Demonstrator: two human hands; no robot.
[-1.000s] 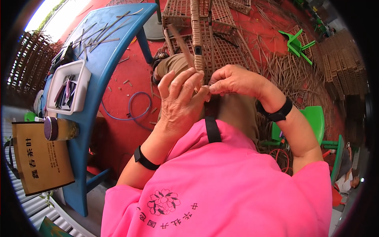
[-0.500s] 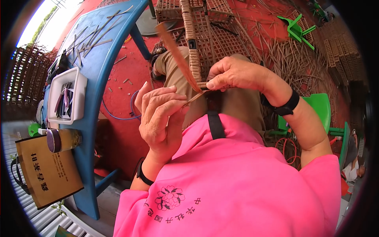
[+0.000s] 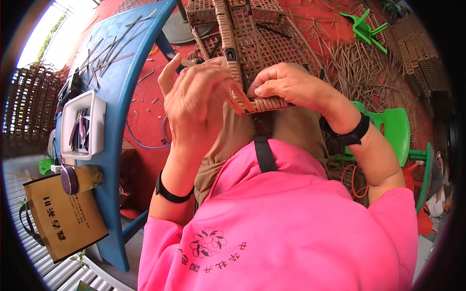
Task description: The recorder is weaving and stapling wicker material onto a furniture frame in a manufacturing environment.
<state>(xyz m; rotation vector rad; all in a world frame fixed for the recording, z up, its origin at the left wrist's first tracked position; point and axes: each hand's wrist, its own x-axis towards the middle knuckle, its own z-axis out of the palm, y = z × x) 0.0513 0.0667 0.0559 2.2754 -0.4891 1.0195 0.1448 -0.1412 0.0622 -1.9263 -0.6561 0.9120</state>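
Over my lap lies a woven basket [image 3: 272, 46] of brown cane with an open lattice and a rim wrapped in strip. My right hand [image 3: 291, 87] is closed on the near wrapped bar of its frame, thumb and bent fingers pressed together at the bar. My left hand [image 3: 196, 94] is beside the left corner, slightly smeared by motion, with some fingers lifted. A flat reddish-brown cane strip [image 3: 241, 99] runs from its fingertips to that corner. The fingertips on the strip are partly hidden.
A blue table [image 3: 114, 97] at my left carries dark strips, a white tray [image 3: 98, 128] of tools and a lidded jar [image 3: 85, 178]. A paper bag [image 3: 65, 216] hangs beside it. Loose cane scraps [image 3: 359, 72] and green stools [image 3: 391, 131] are at the right.
My left hand has moved up and toward the basket corner. The strip that stood upright now lies low against the frame. My right hand has moved slightly, still at the bar.
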